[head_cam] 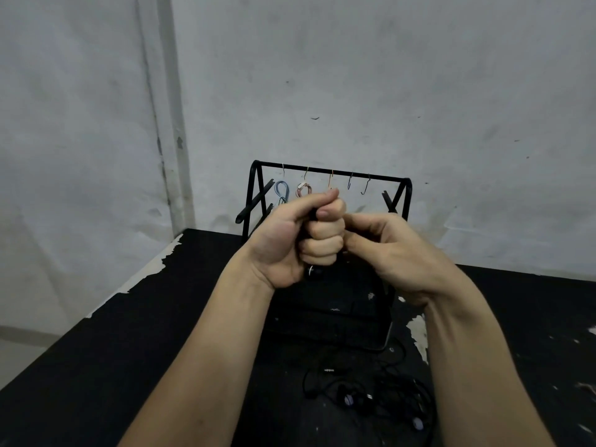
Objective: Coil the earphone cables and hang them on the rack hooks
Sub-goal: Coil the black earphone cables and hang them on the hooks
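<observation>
My left hand (300, 237) is raised in front of the rack, fist curled round a black earphone cable (314, 272) whose end pokes out below the fingers. My right hand (387, 253) is beside it, fingertips pressed against the left fist, apparently pinching the same cable; the grip itself is hidden. Behind stands the black rack (354, 175) with several small hooks. A blue coiled cable (281, 192) hangs on the leftmost hook and a pink-white coil (304, 190) on the second. The two right hooks (365, 186) are bare. More black earphones (371, 396) lie tangled on the table.
A black box (338, 317) sits on the black table (129, 350) below my hands, in front of the rack. The table's covering is peeling along the left edge and at the right. A grey wall stands close behind.
</observation>
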Motion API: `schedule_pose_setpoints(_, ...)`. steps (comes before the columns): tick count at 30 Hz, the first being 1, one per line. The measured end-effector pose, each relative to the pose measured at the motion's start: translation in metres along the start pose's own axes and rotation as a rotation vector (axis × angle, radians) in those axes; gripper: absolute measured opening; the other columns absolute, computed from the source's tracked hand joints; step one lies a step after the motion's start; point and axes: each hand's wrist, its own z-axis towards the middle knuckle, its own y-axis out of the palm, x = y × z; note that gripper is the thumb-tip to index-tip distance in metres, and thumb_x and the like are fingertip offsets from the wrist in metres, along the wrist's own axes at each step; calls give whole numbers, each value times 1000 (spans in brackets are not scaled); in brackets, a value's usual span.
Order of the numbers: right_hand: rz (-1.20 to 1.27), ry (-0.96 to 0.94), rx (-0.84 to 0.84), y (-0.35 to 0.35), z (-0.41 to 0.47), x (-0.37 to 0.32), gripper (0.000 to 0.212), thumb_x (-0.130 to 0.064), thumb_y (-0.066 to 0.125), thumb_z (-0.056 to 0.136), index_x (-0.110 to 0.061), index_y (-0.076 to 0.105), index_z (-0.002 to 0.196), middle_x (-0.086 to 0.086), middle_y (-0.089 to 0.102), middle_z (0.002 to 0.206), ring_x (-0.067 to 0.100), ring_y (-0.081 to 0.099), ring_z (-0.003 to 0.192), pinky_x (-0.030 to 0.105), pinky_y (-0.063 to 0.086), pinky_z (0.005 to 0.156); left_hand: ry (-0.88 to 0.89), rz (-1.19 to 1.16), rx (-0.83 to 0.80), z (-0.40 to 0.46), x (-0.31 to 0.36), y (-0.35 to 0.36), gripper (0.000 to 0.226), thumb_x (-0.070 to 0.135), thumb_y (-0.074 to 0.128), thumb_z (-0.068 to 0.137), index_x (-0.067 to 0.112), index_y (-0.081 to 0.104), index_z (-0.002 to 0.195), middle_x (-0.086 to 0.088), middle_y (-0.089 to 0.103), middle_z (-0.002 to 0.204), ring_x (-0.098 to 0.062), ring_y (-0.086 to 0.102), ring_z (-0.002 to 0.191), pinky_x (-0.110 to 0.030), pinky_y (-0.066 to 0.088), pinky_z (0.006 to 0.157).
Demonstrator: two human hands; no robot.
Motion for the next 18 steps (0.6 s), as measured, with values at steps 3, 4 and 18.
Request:
schedule_pose_setpoints(3,-175,-3,93,4,1,-2,20,-14,58,100,-22,76,102,-12,70,83,0,60,81,22,48,73,-9,19,51,0,0,-3,38,35,38,98,22,44,63,9,12,52,-7,8,39,-19,8,36)
schedule_pose_setpoints(4,-231,-8,149,6,2,-1,20,-13,59,99,-21,77,96,-14,66,76,0,56,74,22,45,66,-7,31,65,0,0,-3,38,35,38,98,22,44,62,9,12,52,-7,8,39,-19,8,37)
schedule_pose_setpoints(18,535,164,68,3,2,-10,20,-25,48,81,-12,59,69,3,54,72,15,54,71,33,43,78,46,53,-136,-2,-4,-10,34,33,51,97,20,47,66,9,20,51,-8,18,40,-21,17,39)
